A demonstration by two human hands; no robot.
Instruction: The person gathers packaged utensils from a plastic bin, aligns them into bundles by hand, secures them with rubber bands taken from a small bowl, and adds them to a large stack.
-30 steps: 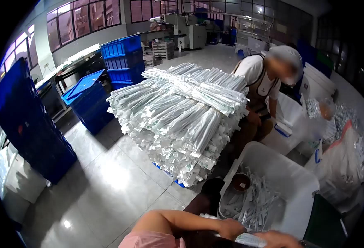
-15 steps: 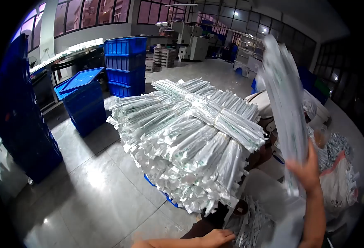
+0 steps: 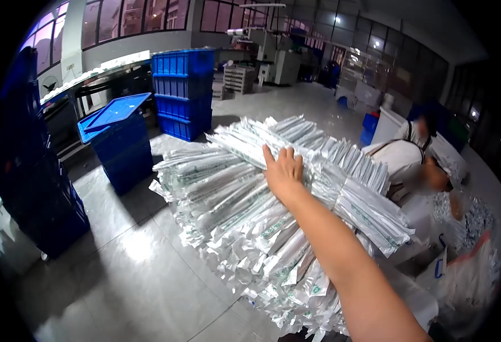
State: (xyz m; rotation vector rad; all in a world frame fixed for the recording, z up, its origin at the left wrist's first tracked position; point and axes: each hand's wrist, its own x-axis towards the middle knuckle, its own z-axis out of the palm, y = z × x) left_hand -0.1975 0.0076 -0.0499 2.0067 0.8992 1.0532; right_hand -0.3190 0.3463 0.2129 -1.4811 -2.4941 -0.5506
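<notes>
A big pile of thin white paper-wrapped sticks with green print (image 3: 227, 199) fills the middle of the view, with layers of bundles fanned outward. Across its top lies a tied bundle of the same wrapped sticks (image 3: 370, 208). My right hand (image 3: 284, 175) rests palm down on top of the pile at the bundle, its fingers stretched out and apart. The forearm reaches in from the lower right and covers part of the pile. My left hand is out of view.
Stacked blue crates (image 3: 183, 94) and a lidded blue crate (image 3: 119, 148) stand on the tiled floor at left, with a dark blue stack (image 3: 39, 171) nearer. At right another person (image 3: 415, 148) bends beside a pale sack (image 3: 467, 285) and loose silvery pieces (image 3: 475, 219).
My right hand has brought the raised bundle down from the right onto the pile, and its fingers now lie spread there. My left hand has left the bottom of the view.
</notes>
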